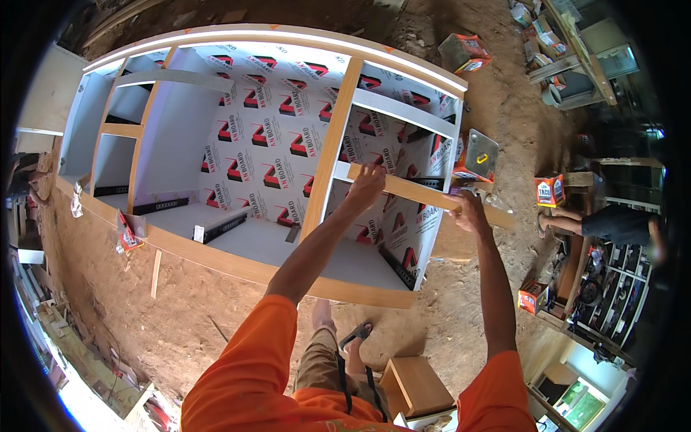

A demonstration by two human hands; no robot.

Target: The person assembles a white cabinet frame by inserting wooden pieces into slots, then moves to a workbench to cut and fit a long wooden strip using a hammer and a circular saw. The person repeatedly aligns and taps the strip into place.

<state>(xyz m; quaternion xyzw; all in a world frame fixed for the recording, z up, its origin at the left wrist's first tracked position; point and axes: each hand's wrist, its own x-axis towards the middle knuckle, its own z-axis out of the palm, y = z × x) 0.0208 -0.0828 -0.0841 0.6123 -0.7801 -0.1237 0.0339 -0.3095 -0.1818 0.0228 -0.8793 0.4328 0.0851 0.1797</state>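
A long wood-coloured strip lies across the right bay of a large cabinet frame. Its left end meets the upright, over a white crosspiece, and its right end sticks out past the cabinet's side. My left hand grips the strip close to the upright, fingertips over its upper edge. Further along, my right hand has its fingers closed around the same strip, near the cabinet's right side. Inside, the cabinet is lined with white board printed in red and black. Black drawer runners are fixed low in the bays.
A wooden box stands by my feet. Orange-labelled tins and a metal can sit on the dirt floor at right. A person is at the far right beside racks. Scrap wood lies at left.
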